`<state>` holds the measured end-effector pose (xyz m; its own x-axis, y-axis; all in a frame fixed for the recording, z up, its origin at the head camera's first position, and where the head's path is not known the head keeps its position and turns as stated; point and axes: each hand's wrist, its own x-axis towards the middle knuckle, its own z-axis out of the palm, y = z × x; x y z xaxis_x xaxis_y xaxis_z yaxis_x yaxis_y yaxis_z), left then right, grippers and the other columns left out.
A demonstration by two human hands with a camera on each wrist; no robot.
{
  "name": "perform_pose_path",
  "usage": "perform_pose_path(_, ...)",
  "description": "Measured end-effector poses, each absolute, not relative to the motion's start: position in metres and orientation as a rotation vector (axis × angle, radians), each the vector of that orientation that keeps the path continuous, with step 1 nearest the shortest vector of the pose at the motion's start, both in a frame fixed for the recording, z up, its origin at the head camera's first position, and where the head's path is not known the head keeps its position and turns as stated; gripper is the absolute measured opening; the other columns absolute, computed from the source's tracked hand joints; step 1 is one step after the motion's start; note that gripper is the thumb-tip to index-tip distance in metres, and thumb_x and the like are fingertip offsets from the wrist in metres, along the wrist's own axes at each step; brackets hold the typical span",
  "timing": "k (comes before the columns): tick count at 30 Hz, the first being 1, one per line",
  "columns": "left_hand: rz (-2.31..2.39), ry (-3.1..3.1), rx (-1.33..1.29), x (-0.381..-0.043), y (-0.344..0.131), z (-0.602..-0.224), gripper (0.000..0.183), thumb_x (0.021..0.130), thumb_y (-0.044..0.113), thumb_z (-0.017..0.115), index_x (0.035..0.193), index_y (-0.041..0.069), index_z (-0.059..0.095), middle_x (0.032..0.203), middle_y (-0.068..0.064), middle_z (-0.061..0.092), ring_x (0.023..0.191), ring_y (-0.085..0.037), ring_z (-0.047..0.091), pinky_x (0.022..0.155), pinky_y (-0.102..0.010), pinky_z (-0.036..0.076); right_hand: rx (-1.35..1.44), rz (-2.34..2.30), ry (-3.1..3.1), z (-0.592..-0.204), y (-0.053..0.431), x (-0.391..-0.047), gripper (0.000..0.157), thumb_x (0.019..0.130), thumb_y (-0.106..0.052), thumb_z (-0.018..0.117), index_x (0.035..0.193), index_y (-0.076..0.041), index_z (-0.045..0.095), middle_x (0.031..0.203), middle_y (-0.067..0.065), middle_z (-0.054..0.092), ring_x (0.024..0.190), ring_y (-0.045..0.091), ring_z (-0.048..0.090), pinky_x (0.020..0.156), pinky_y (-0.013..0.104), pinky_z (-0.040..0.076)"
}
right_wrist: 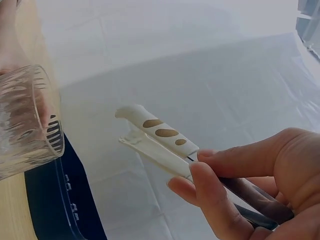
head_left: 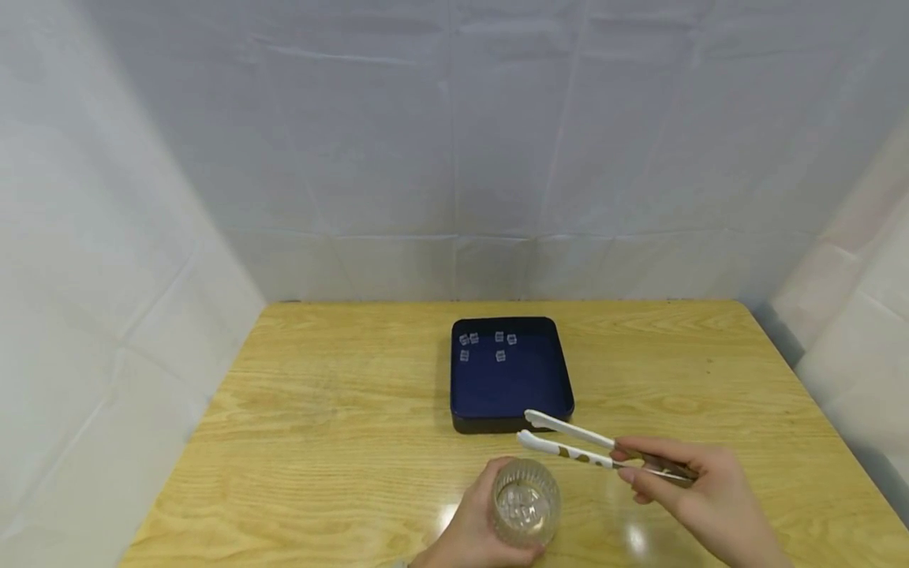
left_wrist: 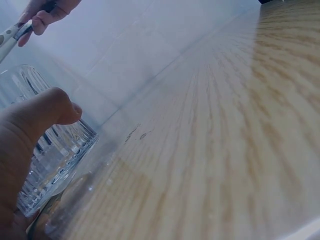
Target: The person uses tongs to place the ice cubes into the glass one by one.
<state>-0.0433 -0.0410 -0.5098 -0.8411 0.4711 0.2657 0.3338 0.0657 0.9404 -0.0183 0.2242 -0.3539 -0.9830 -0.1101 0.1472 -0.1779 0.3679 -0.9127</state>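
Head view, lower centre: left hand (head_left: 472, 527) curled round glass (head_left: 524, 527); grip clamped on its side, mouth facing up toward the camera. Clear pieces lie at the glass bottom, too blurred to count. Lower right: right hand (head_left: 713, 493) pinches tongs (head_left: 561, 427) between thumb and fingers; tong tips apart, pointing left, above and just right of the glass mouth in frame. Centre: blue tray (head_left: 511, 394) on wooden table (head_left: 305, 442); six small clear cubes (head_left: 500, 356) spread in its upper part. White sheet (head_left: 398, 158) fills upper frame.
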Motion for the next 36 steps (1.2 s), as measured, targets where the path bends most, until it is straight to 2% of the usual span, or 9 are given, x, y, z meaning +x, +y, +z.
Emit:
perform_pose_path(7,1.913,2.259,0.899,-0.043,-0.041,-0.51,0.092,0.062,0.01,0.093,0.138,0.018,0.043,0.13,-0.002,0.059,0.115,-0.024,0.06,0.099,-0.038,0.05,0.082,1.708,-2.569,-0.343,0.218,-0.028,0.032,0.083,-0.006,0.078,0.115,-0.003,0.072,0.097,0.004,0.075,0.068,0.018,0.071,0.061,0.033,0.06)
perform_pose_path(13,1.91,2.247,0.873,-0.043,-0.041,-0.51,0.092,0.061,0.01,0.093,0.138,0.02,0.043,0.13,0.0,0.058,0.115,-0.024,0.06,0.099,-0.038,0.05,0.04,1.702,-2.56,-0.337,0.211,-0.041,0.032,0.084,-0.013,0.079,0.115,-0.004,0.073,0.099,0.006,0.075,0.07,0.018,0.071,0.065,0.031,0.06)
perform_pose_path(26,1.902,2.229,0.839,-0.044,-0.04,-0.508,0.093,0.06,0.009,0.093,0.138,0.022,0.043,0.13,0.001,0.058,0.115,-0.024,0.059,0.1,-0.039,0.049,0.031,1.866,-2.414,-0.349,0.199,-0.095,0.033,0.087,-0.007,0.075,0.117,0.005,0.069,0.097,0.013,0.074,0.075,0.013,0.072,0.067,0.029,0.06)
perform_pose_path(33,1.876,2.281,0.881,-0.042,-0.04,-0.507,0.092,0.062,0.012,0.093,0.138,0.02,0.043,0.129,0.0,0.058,0.114,-0.02,0.059,0.097,-0.038,0.051,0.049,1.87,-2.354,-0.365,0.193,-0.121,0.031,0.086,-0.005,0.075,0.114,0.006,0.07,0.097,0.019,0.073,0.071,0.011,0.07,0.067,0.03,0.06)
perform_pose_path(36,1.848,2.325,0.914,-0.042,-0.041,-0.508,0.092,0.062,0.014,0.093,0.138,0.019,0.042,0.129,-0.001,0.058,0.114,-0.019,0.06,0.095,-0.037,0.052,0.049,1.841,-2.349,-0.373,0.191,-0.131,0.029,0.085,-0.004,0.075,0.112,0.007,0.071,0.092,0.021,0.072,0.068,0.011,0.069,0.064,0.029,0.06)
